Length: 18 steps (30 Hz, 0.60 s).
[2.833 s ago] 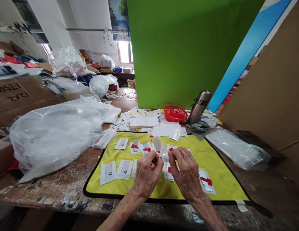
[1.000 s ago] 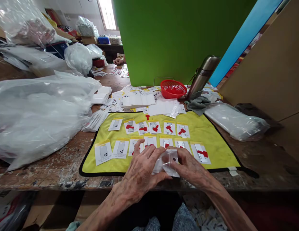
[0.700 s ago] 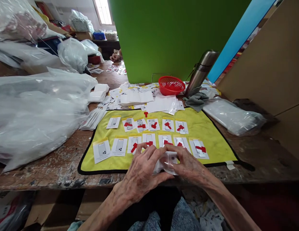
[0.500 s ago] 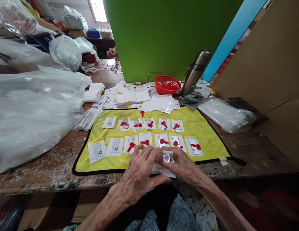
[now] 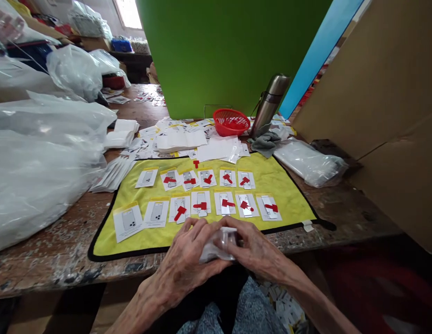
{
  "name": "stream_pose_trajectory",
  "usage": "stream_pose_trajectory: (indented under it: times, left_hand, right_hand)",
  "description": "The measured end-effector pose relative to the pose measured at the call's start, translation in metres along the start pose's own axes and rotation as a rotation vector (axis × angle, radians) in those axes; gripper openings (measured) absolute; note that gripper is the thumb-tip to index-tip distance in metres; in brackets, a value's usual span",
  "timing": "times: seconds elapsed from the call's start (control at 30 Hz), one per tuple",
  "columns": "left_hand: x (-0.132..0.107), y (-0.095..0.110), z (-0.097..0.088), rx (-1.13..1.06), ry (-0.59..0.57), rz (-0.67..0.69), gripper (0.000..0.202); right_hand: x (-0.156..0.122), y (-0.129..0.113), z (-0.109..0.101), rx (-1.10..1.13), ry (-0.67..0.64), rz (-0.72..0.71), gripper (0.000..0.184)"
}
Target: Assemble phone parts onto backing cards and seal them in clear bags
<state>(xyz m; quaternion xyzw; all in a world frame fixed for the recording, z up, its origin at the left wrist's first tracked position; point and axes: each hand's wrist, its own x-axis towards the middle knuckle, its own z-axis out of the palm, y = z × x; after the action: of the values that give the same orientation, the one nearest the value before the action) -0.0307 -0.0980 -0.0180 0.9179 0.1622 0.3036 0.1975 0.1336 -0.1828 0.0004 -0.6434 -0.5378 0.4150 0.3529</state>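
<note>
Between my two hands, near the table's front edge, is a small clear plastic bag (image 5: pixel 216 247). My left hand (image 5: pixel 188 254) grips the bag's left side, its fingers curled over the top. On the other side, my right hand (image 5: pixel 252 246) is closed round the bag, thumb pressing on its face. What lies inside the bag is hard to make out. Beyond my fingers a yellow cloth (image 5: pixel 156 188) holds two rows of white cards printed with a phone picture. Most cards carry a metallic piece and a red T-shaped tab (image 5: pixel 180 213); the leftmost card (image 5: pixel 128 221) has neither.
Behind the cloth are stacked white cards (image 5: pixel 183 141), a red basket (image 5: pixel 231 122) and a steel flask (image 5: pixel 271 103). A large plastic bag (image 5: pixel 41 171) covers the left side. Folded plastic bags (image 5: pixel 309 162) lie right, beside a cardboard wall (image 5: pixel 383 93). A green panel (image 5: pixel 229 55) stands behind.
The view has swung slightly right, so the scene sits further left. Both hands still grip the plastic bag, which has turned and bunched between my fingers.
</note>
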Motion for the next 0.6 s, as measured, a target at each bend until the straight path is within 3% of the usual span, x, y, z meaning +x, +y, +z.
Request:
stream_pose_trajectory:
  times: [0.07, 0.17, 0.23, 0.4, 0.6]
  left_hand:
    - [-0.007, -0.007, -0.001, 0.024, 0.038, -0.064, 0.048]
    - [-0.017, -0.013, 0.002, 0.045, 0.095, -0.135, 0.054]
    - [-0.020, -0.014, 0.006, 0.051, 0.127, -0.137, 0.055]
    - [-0.020, -0.012, 0.013, 0.064, 0.107, -0.111, 0.056]
    - [-0.024, -0.018, 0.014, 0.024, 0.119, -0.135, 0.059]
  right_hand:
    - [-0.008, 0.006, -0.012, -0.153, 0.209, 0.042, 0.022]
    - [-0.019, 0.032, -0.035, -0.458, 0.665, 0.104, 0.024]
    - [-0.021, 0.052, -0.046, -0.671, 0.835, 0.160, 0.026]
    - [-0.013, 0.076, -0.047, -0.950, 0.840, 0.282, 0.027]
    - [-0.004, 0.076, -0.040, -0.891, 0.922, 0.317, 0.017]
